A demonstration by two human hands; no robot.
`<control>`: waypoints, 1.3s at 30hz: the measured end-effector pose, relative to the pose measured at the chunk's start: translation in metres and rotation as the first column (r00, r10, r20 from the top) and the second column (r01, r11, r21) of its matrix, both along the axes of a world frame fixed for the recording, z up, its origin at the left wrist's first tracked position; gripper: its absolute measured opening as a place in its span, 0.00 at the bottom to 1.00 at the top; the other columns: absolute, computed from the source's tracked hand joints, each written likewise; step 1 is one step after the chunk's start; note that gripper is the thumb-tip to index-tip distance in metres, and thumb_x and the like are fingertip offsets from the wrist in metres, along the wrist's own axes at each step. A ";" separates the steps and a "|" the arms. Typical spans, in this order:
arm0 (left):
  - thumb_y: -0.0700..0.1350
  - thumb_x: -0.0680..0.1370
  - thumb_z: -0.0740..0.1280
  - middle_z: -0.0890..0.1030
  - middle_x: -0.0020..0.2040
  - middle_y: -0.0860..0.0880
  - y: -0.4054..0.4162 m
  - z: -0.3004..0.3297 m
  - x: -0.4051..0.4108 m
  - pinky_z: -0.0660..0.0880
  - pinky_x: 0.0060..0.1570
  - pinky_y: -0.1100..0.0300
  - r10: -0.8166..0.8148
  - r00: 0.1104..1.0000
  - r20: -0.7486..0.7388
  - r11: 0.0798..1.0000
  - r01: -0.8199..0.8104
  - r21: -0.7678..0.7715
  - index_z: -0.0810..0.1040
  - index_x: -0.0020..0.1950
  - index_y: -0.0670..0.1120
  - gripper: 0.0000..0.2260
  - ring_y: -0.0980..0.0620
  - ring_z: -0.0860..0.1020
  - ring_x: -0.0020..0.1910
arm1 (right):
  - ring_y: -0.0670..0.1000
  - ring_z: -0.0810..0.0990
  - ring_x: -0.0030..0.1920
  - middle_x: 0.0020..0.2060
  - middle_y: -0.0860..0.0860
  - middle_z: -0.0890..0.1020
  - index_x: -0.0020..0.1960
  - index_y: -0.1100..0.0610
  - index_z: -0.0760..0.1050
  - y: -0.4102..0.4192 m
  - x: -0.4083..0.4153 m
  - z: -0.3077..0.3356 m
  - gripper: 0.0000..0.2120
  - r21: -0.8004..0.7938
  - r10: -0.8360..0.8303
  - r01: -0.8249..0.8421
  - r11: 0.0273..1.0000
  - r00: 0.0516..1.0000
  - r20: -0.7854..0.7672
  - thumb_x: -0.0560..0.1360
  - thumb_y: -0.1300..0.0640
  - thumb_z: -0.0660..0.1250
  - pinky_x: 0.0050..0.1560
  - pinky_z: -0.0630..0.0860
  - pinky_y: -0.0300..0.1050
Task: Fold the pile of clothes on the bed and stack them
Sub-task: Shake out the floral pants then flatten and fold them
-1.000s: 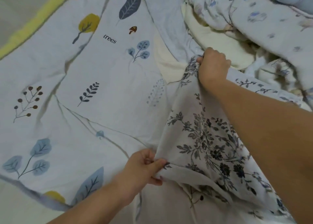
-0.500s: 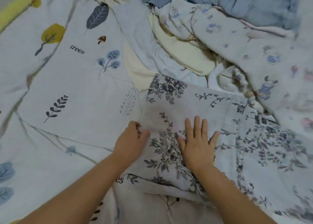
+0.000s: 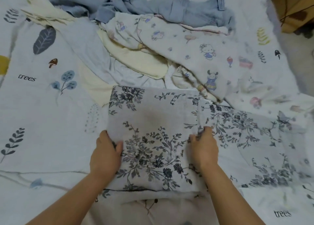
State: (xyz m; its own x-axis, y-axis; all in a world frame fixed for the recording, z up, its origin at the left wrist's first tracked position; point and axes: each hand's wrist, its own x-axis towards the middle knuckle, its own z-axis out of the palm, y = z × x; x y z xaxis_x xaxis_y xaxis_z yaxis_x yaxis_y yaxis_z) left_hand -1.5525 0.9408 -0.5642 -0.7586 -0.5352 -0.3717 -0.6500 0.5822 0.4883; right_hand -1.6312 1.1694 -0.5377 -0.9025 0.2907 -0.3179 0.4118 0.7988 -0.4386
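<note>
A white garment with a dark floral print (image 3: 153, 116) lies partly folded on the bed in front of me. My left hand (image 3: 106, 154) grips its left edge, thumb on top of the cloth. My right hand (image 3: 203, 148) pinches a raised fold of the same garment near its middle. More of the floral cloth spreads flat to the right. Behind it lies the pile of clothes (image 3: 153, 43): a cartoon-print piece (image 3: 195, 54), cream pieces (image 3: 136, 61) and blue denim (image 3: 195, 10).
The bed sheet (image 3: 42, 114) is white with leaf and mushroom prints and the word "trees". A brown cardboard box (image 3: 294, 5) stands at the far right corner. A pale blue garment (image 3: 88, 44) lies at the pile's left side.
Both hands held the floral garment up by its edge, then laid it flat and smoothed it. Now the left hand grips the left edge and the right pinches a fold. The view has tilted up toward the pile.
</note>
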 end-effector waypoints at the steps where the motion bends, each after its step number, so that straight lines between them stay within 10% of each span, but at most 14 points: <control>1: 0.49 0.78 0.62 0.72 0.52 0.40 0.001 0.000 0.002 0.68 0.37 0.54 -0.024 0.999 -0.041 0.999 0.023 -0.022 0.63 0.64 0.40 0.19 0.45 0.70 0.39 | 0.47 0.73 0.33 0.35 0.46 0.74 0.56 0.57 0.64 0.002 0.000 0.000 0.10 -0.002 -0.015 0.014 1.000 0.998 -0.069 0.78 0.57 0.62 0.29 0.64 0.40; 5: 0.47 0.77 0.64 0.71 0.52 0.36 0.006 0.005 0.006 0.68 0.35 0.53 -0.122 0.990 -0.067 0.984 0.112 -0.137 0.63 0.66 0.39 0.22 0.39 0.73 0.40 | 0.56 0.77 0.48 0.46 0.53 0.78 0.64 0.56 0.63 0.007 0.007 0.002 0.17 -0.011 -0.098 0.097 0.995 0.985 -0.140 0.77 0.51 0.56 0.43 0.74 0.51; 8: 0.51 0.76 0.63 0.70 0.58 0.31 0.013 0.010 -0.001 0.71 0.49 0.42 -0.208 0.978 -0.033 0.944 0.192 -0.268 0.65 0.67 0.38 0.25 0.32 0.72 0.55 | 0.62 0.68 0.64 0.64 0.63 0.69 0.74 0.58 0.56 0.004 0.015 -0.004 0.29 0.306 0.109 -0.063 0.950 0.985 -0.136 0.76 0.56 0.63 0.64 0.66 0.58; 11: 0.65 0.75 0.44 0.47 0.77 0.41 0.024 0.006 -0.002 0.42 0.71 0.43 -0.486 0.872 0.058 0.829 0.481 -0.286 0.45 0.77 0.50 0.34 0.41 0.44 0.76 | 0.61 0.50 0.75 0.74 0.61 0.55 0.76 0.53 0.53 -0.006 0.021 -0.010 0.31 0.437 0.423 -0.338 0.834 0.899 -0.112 0.76 0.48 0.58 0.70 0.45 0.62; 15: 0.71 0.62 0.20 0.30 0.74 0.47 0.032 -0.017 0.002 0.31 0.69 0.42 -0.663 0.684 0.302 0.654 0.727 -0.210 0.27 0.69 0.59 0.37 0.45 0.27 0.70 | 0.53 0.21 0.67 0.70 0.52 0.27 0.70 0.47 0.26 0.004 0.034 -0.035 0.29 0.354 0.548 -0.598 0.719 0.801 0.241 0.79 0.40 0.40 0.67 0.26 0.59; 19: 0.71 0.62 0.21 0.32 0.74 0.46 0.036 -0.015 -0.005 0.37 0.70 0.40 -0.638 0.666 0.387 0.637 0.738 -0.220 0.28 0.71 0.56 0.39 0.42 0.33 0.74 | 0.52 0.34 0.75 0.75 0.50 0.36 0.76 0.48 0.41 0.010 0.025 -0.024 0.28 0.210 0.592 -0.621 0.756 0.784 0.188 0.81 0.43 0.46 0.71 0.35 0.58; 21: 0.67 0.68 0.32 0.48 0.77 0.42 0.042 -0.002 -0.009 0.46 0.71 0.39 -0.629 0.706 0.327 0.670 0.705 -0.233 0.46 0.77 0.51 0.40 0.40 0.46 0.76 | 0.53 0.52 0.75 0.75 0.53 0.56 0.73 0.53 0.61 0.025 0.022 -0.005 0.21 0.074 0.544 -0.542 0.837 0.839 0.003 0.81 0.50 0.53 0.73 0.48 0.52; 24: 0.55 0.74 0.50 0.71 0.67 0.37 0.057 0.016 -0.015 0.63 0.64 0.39 -0.635 0.762 0.130 0.717 0.644 -0.267 0.74 0.64 0.42 0.27 0.37 0.68 0.68 | 0.51 0.68 0.61 0.59 0.53 0.73 0.62 0.57 0.74 0.069 0.024 0.018 0.14 -0.039 0.211 -0.221 0.974 0.959 -0.187 0.78 0.58 0.60 0.61 0.63 0.40; 27: 0.44 0.76 0.63 0.74 0.63 0.37 0.081 0.022 -0.024 0.69 0.60 0.42 -0.628 0.775 0.071 0.745 0.625 -0.234 0.77 0.59 0.39 0.15 0.37 0.73 0.61 | 0.55 0.70 0.58 0.55 0.56 0.74 0.60 0.60 0.72 0.123 0.034 0.022 0.13 -0.015 -0.184 0.183 0.983 0.975 -0.126 0.75 0.60 0.63 0.59 0.66 0.46; 32: 0.43 0.76 0.64 0.73 0.64 0.40 0.116 0.026 -0.034 0.70 0.60 0.49 -0.649 0.751 0.121 0.727 0.659 -0.190 0.75 0.63 0.40 0.16 0.40 0.72 0.61 | 0.65 0.73 0.58 0.58 0.67 0.74 0.65 0.68 0.64 0.198 0.037 0.018 0.28 -0.146 -0.812 0.822 0.551 0.568 0.135 0.72 0.57 0.70 0.57 0.72 0.55; 36: 0.45 0.77 0.63 0.72 0.65 0.42 0.121 0.024 -0.034 0.68 0.61 0.52 -0.652 0.750 0.114 0.721 0.659 -0.214 0.73 0.66 0.42 0.18 0.42 0.71 0.62 | 0.45 0.75 0.21 0.16 0.48 0.75 0.39 0.58 0.74 0.233 0.026 0.015 0.07 -0.589 -0.866 0.806 0.054 0.331 0.374 0.74 0.58 0.69 0.22 0.72 0.34; 39: 0.44 0.77 0.62 0.70 0.67 0.42 0.118 0.024 -0.033 0.67 0.62 0.53 -0.669 0.734 0.118 0.707 0.677 -0.203 0.71 0.67 0.42 0.18 0.42 0.70 0.63 | 0.48 0.82 0.45 0.21 0.48 0.77 0.38 0.54 0.75 0.240 0.016 0.015 0.08 -0.652 -0.796 0.755 -0.076 0.348 0.496 0.75 0.54 0.68 0.48 0.79 0.44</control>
State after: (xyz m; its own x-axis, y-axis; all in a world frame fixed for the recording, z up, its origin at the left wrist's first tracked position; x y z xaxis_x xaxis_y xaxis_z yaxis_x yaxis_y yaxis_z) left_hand -1.5859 1.0592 -0.5403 -0.9386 0.0443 -0.3422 -0.0568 0.9584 0.2799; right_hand -1.6151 1.4090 -0.5225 -0.2713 0.5048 -0.8195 0.5023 -0.6520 -0.5679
